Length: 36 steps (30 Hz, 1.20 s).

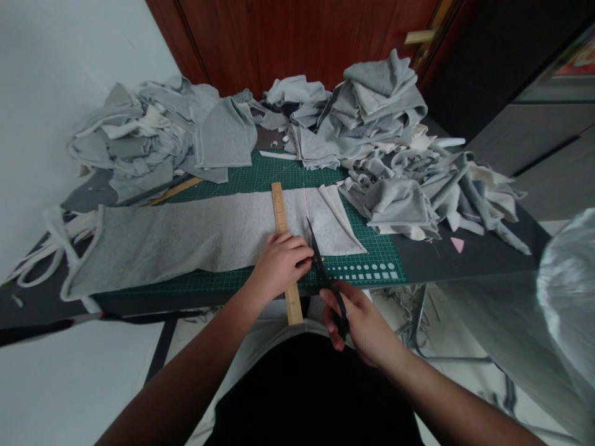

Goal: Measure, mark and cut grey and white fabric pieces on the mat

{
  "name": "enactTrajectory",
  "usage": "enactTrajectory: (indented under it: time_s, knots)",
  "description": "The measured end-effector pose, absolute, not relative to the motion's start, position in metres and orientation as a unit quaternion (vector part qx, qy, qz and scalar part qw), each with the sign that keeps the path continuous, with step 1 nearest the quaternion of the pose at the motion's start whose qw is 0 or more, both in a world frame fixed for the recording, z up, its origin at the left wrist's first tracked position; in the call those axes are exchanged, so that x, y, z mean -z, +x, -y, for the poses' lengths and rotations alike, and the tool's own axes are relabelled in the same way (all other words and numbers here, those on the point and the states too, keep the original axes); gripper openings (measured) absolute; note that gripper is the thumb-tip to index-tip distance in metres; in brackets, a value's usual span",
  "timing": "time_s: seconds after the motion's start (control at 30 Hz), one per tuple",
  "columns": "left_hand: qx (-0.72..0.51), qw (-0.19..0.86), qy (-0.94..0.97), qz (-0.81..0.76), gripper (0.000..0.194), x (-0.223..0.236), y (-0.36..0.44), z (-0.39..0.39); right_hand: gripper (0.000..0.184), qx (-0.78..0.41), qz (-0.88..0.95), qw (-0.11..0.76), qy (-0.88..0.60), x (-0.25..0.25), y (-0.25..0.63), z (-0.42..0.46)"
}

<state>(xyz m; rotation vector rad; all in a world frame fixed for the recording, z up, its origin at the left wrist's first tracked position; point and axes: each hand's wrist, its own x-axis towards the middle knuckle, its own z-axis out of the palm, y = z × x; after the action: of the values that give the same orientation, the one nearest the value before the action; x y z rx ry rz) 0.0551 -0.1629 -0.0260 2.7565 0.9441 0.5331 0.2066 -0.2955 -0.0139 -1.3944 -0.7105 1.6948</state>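
Observation:
A long strip of grey fabric point(186, 229) lies across the green cutting mat, with a thin pinkish line marked near its right end. Over it, crosswise, rests a wooden ruler point(280, 214) whose lower end sticks out past the table edge. My left hand point(282, 263) lies over the ruler, its fingers curled and closed on the fabric by its front edge. Black scissors point(341, 310) are in my right hand point(356, 316), fingers through the handles. Their blades reach into the fabric just beside my left fingertips, pointing up along the marked line.
Piles of grey cloth stand at the back left point(153, 130), back middle point(367, 111) and right point(409, 192). The green cutting mat point(372, 248) lies on a dark table point(488, 254). A pink triangular piece point(457, 244) sits at right, near a translucent plastic bag point(567, 291).

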Motion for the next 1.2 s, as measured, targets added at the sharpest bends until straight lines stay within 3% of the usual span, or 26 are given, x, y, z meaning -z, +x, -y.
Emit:
enactTrajectory:
  time_s: [1.2]
  knots:
    - [-0.187, 0.127, 0.916, -0.331, 0.006, 0.025, 0.054, 0.162, 0.050, -0.672, 0.284, 0.408, -0.549, 0.012, 0.209, 0.272]
